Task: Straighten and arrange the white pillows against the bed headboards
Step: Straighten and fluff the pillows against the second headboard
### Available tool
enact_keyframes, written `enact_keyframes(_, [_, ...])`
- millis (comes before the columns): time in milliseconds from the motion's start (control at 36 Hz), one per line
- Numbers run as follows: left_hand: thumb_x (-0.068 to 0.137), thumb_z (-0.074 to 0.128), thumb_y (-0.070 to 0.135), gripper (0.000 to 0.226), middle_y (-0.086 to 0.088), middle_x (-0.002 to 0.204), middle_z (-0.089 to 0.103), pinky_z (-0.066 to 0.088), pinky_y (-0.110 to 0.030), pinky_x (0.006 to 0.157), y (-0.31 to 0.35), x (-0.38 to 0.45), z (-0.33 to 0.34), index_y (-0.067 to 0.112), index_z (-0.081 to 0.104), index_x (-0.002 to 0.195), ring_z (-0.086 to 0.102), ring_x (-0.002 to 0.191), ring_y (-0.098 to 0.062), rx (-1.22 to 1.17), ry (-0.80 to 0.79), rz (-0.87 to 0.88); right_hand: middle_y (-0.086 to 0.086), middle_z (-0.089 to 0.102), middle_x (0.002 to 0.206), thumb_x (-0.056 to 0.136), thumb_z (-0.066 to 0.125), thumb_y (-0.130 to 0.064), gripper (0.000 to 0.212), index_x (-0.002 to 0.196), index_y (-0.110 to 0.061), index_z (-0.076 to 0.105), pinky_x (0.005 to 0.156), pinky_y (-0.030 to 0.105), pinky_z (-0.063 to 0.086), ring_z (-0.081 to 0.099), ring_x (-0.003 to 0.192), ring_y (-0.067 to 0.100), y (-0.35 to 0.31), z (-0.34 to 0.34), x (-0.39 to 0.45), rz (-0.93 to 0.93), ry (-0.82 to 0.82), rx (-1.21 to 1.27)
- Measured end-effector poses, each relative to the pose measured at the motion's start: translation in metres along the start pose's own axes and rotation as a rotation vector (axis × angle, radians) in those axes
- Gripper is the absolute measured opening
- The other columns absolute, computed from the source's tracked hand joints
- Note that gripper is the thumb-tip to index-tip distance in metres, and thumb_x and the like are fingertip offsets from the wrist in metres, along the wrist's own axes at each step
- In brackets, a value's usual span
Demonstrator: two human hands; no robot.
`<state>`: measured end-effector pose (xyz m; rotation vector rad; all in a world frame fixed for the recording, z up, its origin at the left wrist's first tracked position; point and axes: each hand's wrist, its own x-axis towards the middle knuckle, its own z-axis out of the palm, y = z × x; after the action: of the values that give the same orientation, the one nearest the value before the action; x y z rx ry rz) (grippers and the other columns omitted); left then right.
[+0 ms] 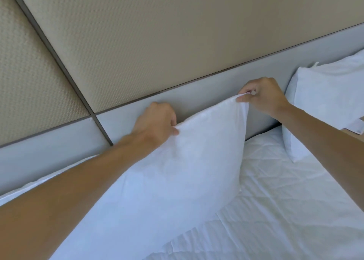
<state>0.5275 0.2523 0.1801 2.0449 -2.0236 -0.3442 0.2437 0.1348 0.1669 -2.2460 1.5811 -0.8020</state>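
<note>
Both hands [157,120] [260,96] pinch white pillow [177,171] top corners; no legible writing.

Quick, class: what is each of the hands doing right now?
Left hand: closed on the pillow top edge.
Right hand: pinching the pillow's upper corner.

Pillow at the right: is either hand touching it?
No: both the left hand and right hand pinch the middle pillow; the right pillow lies untouched.
</note>
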Motion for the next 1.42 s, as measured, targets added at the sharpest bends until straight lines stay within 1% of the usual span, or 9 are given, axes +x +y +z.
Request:
enact_keyframes(139, [0.077, 0.078, 0.020, 0.012, -0.003, 0.071, 0.067, 0.043, -0.021, 0.060, 0.001, 0.008, -0.008, 0.014, 0.071, 0.069, 0.063, 0.068, -0.019, 0.048, -0.045, -0.022, -0.019, 0.067, 0.060, 0.078, 0.081, -0.017, 0.012, 0.086, -0.009, 0.077, 0.066, 0.013, 0.045, 0.059, 0.063, -0.005, 0.011, 0.006, -0.008, 0.099, 0.009, 0.324])
enact_keyframes(278, [0.083, 0.073, 0.030, 0.018, -0.006, 0.093, 0.076, 0.056, -0.028, 0.083, 0.040, 0.027, -0.007, 0.013, 0.076, 0.090, 0.070, 0.092, -0.018, -0.125, -0.126, 0.002, -0.002, 0.073, 0.108, 0.083, 0.074, -0.021, 0.040, 0.121, -0.016, 0.065, 0.094, 0.036, 0.052, 0.068, 0.103, 0.014, 0.036, 0.032, -0.040, 0.288, -0.226, 1.078])
enact_keyframes(500, [0.073, 0.079, 0.046, 0.048, 0.004, 0.107, 0.069, 0.048, -0.025, 0.095, 0.120, 0.090, 0.023, 0.017, 0.071, 0.110, 0.063, 0.102, -0.012, -0.221, -0.225, 0.054, 0.009, 0.068, 0.126, 0.086, 0.071, -0.020, 0.044, 0.127, -0.008, 0.060, 0.086, 0.031, 0.057, 0.066, 0.115, 0.025, 0.080, 0.112, -0.107, 0.410, -0.280, 1.310])
enact_keyframes(667, [0.078, 0.070, 0.037, 0.047, 0.003, 0.056, 0.040, 0.029, -0.023, 0.053, 0.152, 0.106, 0.051, 0.013, 0.037, 0.054, 0.043, 0.060, -0.023, 0.162, -0.201, 0.126, -0.006, 0.072, 0.114, 0.088, 0.072, -0.028, 0.033, 0.120, -0.023, 0.063, 0.075, 0.020, 0.054, 0.069, 0.101, 0.008, 0.126, 0.193, -0.179, 0.661, -0.290, 0.956])
enact_keyframes(778, [0.078, 0.070, 0.032, 0.044, 0.004, 0.056, 0.042, 0.029, -0.024, 0.055, 0.156, 0.112, 0.056, 0.014, 0.041, 0.051, 0.048, 0.064, -0.024, 0.246, -0.060, 0.163, -0.011, 0.068, 0.094, 0.084, 0.069, -0.013, 0.027, 0.104, -0.029, 0.065, 0.069, 0.010, 0.041, 0.062, 0.089, 0.012, 0.148, 0.236, -0.214, 0.722, -0.178, 0.590])
enact_keyframes(889, [0.082, 0.070, 0.036, 0.049, 0.001, 0.065, 0.044, 0.031, -0.030, 0.064, 0.155, 0.109, 0.047, 0.017, 0.035, 0.052, 0.054, 0.079, -0.029, 0.369, 0.100, 0.239, -0.010, 0.057, 0.080, 0.083, 0.068, -0.023, 0.011, 0.084, -0.030, 0.060, 0.079, 0.030, 0.044, 0.056, 0.089, 0.017, 0.155, 0.240, -0.208, 0.735, -0.183, 0.235])
enact_keyframes(972, [0.087, 0.065, 0.037, 0.041, -0.003, 0.079, 0.047, 0.029, -0.035, 0.070, 0.155, 0.104, 0.042, 0.017, 0.042, 0.060, 0.047, 0.078, -0.028, 0.465, 0.225, 0.295, -0.007, 0.047, 0.058, 0.086, 0.064, -0.024, 0.038, 0.056, -0.021, 0.042, 0.074, 0.031, 0.038, 0.055, 0.075, 0.019, 0.165, 0.236, -0.199, 0.784, -0.223, 0.155])
enact_keyframes(1222, [0.086, 0.066, 0.038, 0.046, -0.001, 0.066, 0.043, 0.027, -0.035, 0.069, 0.146, 0.112, 0.045, 0.016, 0.040, 0.055, 0.046, 0.076, -0.031, 0.447, 0.278, 0.310, -0.007, 0.063, 0.085, 0.087, 0.053, -0.033, 0.020, 0.069, -0.026, 0.055, 0.083, 0.034, 0.027, 0.057, 0.097, 0.014, 0.184, 0.249, -0.204, 0.756, -0.265, -0.144])
enact_keyframes(1417, [0.084, 0.063, 0.054, 0.042, 0.000, 0.068, 0.057, 0.027, -0.033, 0.069, 0.141, 0.116, 0.039, 0.014, 0.061, 0.069, 0.054, 0.079, -0.031, 0.410, 0.234, 0.391, -0.005, 0.065, 0.089, 0.086, 0.063, -0.038, 0.019, 0.073, -0.025, 0.057, 0.083, 0.035, 0.034, 0.058, 0.096, 0.017, 0.175, 0.227, -0.195, 0.807, -0.342, 0.051])
